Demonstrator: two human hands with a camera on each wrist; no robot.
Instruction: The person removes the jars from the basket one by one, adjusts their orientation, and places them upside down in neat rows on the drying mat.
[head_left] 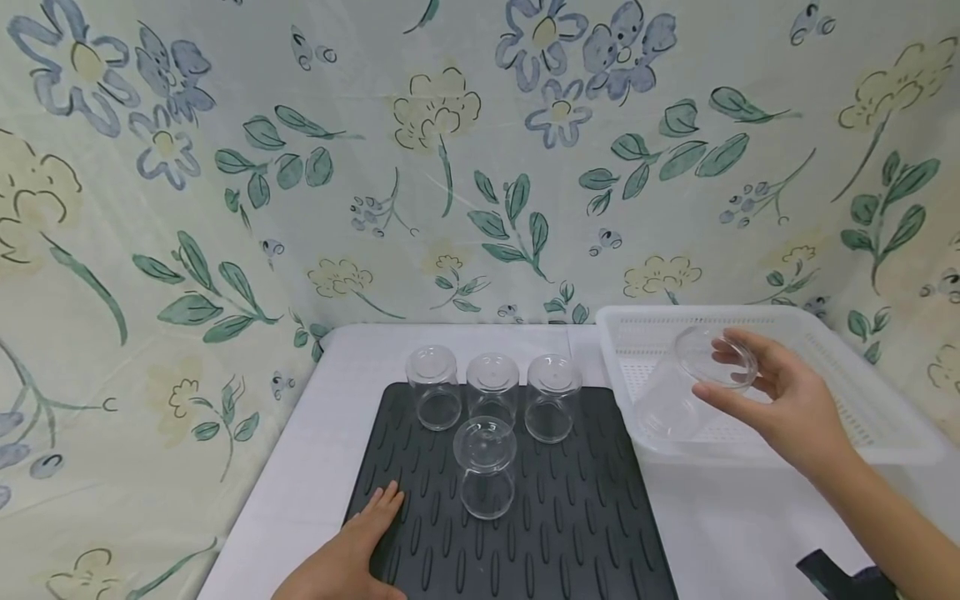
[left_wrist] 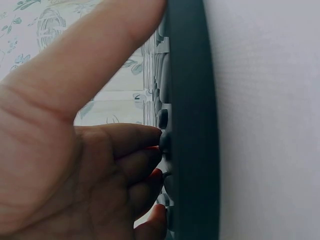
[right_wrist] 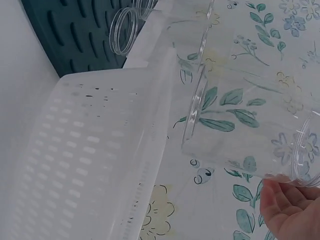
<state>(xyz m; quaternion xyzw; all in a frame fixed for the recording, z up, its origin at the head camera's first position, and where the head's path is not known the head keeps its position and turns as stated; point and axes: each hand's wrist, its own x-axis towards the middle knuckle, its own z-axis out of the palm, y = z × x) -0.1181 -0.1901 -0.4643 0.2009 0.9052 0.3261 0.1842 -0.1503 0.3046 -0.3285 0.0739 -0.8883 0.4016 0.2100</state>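
Note:
My right hand [head_left: 795, 408] pinches one end of a clear glass cup [head_left: 667, 404] between thumb and fingers, over the white basket. In the right wrist view the cup [right_wrist: 235, 125] lies sideways, fingertips at its ringed end. My left hand [head_left: 356, 537] rests at the left edge of a black ridged mat [head_left: 585, 533]; in the left wrist view, its fingertips touch the ridged face. Three clear cups stand in a row at the mat's back: left [head_left: 433, 392], middle [head_left: 491, 387] and right [head_left: 553, 400]. Another cup [head_left: 486, 471] stands in front of the middle one.
A white perforated plastic basket [head_left: 892, 442] sits right of the mat, close to its right edge. White cloth [head_left: 285, 483] covers the table. A floral curtain [head_left: 420, 233] hangs behind and along the sides. Something dark [head_left: 843, 575] shows by the right forearm.

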